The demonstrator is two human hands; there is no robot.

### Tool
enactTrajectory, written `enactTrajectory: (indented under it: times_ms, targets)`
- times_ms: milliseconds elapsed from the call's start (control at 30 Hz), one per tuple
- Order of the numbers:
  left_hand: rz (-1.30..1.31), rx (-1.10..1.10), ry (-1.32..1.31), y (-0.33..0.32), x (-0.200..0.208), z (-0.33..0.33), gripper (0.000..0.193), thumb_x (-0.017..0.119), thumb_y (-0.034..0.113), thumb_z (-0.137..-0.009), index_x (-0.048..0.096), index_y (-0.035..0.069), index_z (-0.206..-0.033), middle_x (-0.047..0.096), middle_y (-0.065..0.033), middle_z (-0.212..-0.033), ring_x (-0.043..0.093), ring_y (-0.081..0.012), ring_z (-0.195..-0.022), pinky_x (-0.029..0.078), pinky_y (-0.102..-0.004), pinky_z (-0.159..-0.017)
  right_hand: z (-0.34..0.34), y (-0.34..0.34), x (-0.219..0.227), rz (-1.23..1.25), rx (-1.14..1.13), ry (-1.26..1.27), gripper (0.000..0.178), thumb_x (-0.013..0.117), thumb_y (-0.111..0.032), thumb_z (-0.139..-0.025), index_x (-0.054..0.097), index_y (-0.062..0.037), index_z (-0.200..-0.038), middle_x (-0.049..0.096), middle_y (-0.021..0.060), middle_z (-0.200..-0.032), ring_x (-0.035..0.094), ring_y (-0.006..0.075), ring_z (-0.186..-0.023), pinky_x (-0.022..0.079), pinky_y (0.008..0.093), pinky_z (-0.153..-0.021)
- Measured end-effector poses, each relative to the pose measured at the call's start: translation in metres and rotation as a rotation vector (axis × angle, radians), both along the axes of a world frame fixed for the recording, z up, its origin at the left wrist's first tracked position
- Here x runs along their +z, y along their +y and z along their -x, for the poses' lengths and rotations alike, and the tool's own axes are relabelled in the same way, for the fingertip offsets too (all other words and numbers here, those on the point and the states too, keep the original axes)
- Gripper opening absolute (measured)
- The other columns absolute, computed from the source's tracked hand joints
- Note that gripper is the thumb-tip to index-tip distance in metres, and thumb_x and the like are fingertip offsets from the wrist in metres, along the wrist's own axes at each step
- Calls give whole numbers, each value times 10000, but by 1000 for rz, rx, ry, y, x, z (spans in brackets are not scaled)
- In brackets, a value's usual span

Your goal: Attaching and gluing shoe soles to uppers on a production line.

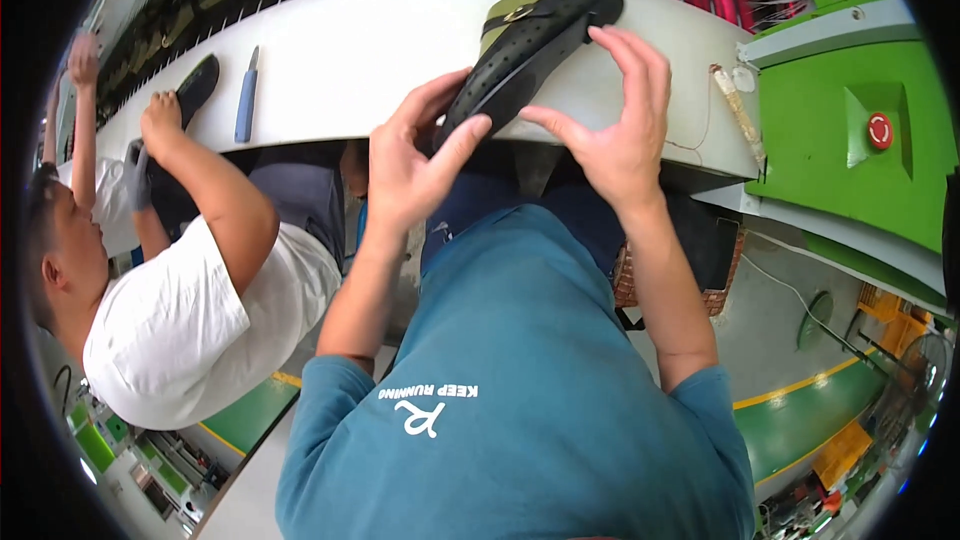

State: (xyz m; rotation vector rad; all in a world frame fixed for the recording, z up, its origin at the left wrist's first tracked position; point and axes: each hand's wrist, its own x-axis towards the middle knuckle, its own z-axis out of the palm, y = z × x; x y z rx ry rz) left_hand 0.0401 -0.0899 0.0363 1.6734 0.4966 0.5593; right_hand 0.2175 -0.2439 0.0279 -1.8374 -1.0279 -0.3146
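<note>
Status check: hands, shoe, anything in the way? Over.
Left hand gripping near end of black-and-olive shoe. Right hand spread open beside it, contact unclear. Blue-handled blade on white table, off to the left, not in the way.

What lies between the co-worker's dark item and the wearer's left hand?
In the head view, a blue-handled knife on the white tabletop, nearer the dark item than the left hand.

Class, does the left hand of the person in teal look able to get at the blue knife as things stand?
Probably yes: nothing blocks the white table between the left hand and the blue knife, though that hand would need to release the shoe first.
</note>
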Motion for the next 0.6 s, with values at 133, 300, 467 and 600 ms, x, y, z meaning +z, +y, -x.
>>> enactTrajectory:
  times_ms: [133,300,467,600]
  targets:
    - [-79,1,-26,14,-7,3,499,860,133,-946,705,-19,-1395,801,-138,-1173,752,-152,-1073,594,-266,-882,-24,12,3,13,204,-132,587,996,-421,-706,743,-128,-1147,665,51,-1377,595,324,-1363,396,512,-1183]
    - [-155,81,-42,11,-14,1,451,905,172,-906,773,-2,-1301,826,-109,-1082,771,-139,-914,612,-267,-788,-32,22,9,-27,375,187,340,947,-279,-824,762,-108,-1052,695,47,-1389,592,302,-1400,361,497,-1223]
    - [-446,121,-143,13,-16,-10,441,943,184,-847,790,-3,-1216,792,-175,-1227,783,-201,-981,635,-304,-803,-37,32,25,-315,580,184,343,947,-195,-804,718,-58,-1020,650,146,-1278,638,314,-1197,491,423,-1057]
    - [-302,96,-152,3,-8,-20,435,942,167,-838,782,-8,-1202,759,-186,-1293,767,-213,-1054,629,-321,-850,-39,20,44,165,377,163,321,941,-229,-814,700,-77,-963,637,125,-1311,613,320,-1241,439,436,-1117]
